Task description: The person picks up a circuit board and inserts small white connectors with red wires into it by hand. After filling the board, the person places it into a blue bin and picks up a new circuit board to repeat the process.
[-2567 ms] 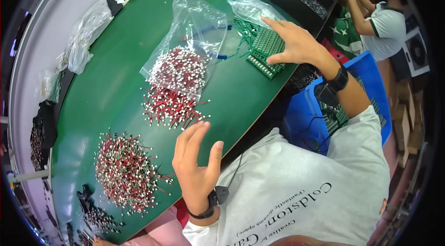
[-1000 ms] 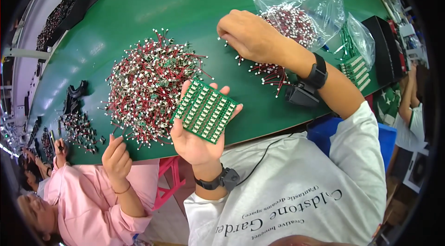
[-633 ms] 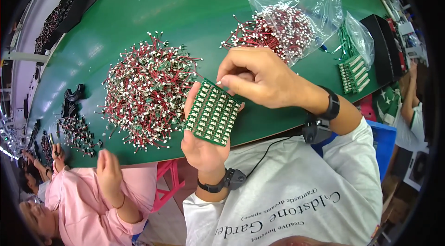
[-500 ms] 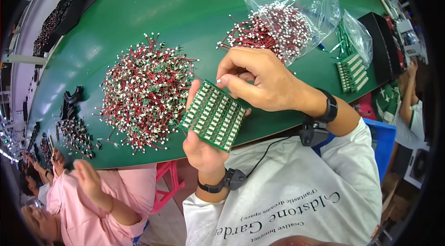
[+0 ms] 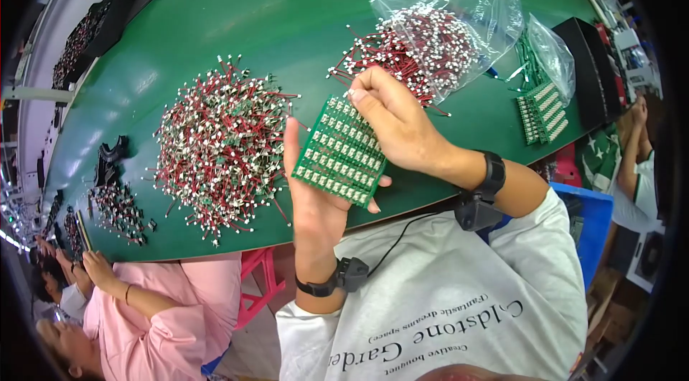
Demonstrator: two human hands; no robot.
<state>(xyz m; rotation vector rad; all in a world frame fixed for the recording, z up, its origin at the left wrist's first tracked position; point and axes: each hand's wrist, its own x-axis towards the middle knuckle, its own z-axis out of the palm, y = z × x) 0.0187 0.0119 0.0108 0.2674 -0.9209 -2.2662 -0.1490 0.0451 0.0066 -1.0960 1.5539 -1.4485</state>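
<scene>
My left hand (image 5: 319, 219) supports a green circuit board panel (image 5: 341, 151) from below, its fingers wrapped behind and the thumb along the left edge. Rows of small white connectors cover the panel's upper face, which tilts toward me. At the top edge of the panel, my right hand (image 5: 395, 115) is closed in a pinch, thumb against forefinger. Whatever sits between those fingertips is too small to make out. To the left lies a big heap of short red wire leads with white plugs (image 5: 222, 151).
Beyond my right hand, more red leads (image 5: 430, 44) spill from a clear plastic bag (image 5: 495, 1). Further right are stacked connector panels (image 5: 542, 115) and a black box (image 5: 585, 72). Dark small parts (image 5: 118, 209) lie near a person in pink (image 5: 172, 309) at the left.
The panel has turned and risen slightly in my left hand. My right hand has shifted a little up and stays pinched at the panel's upper edge. The neighbouring person's raised hand has lowered.
</scene>
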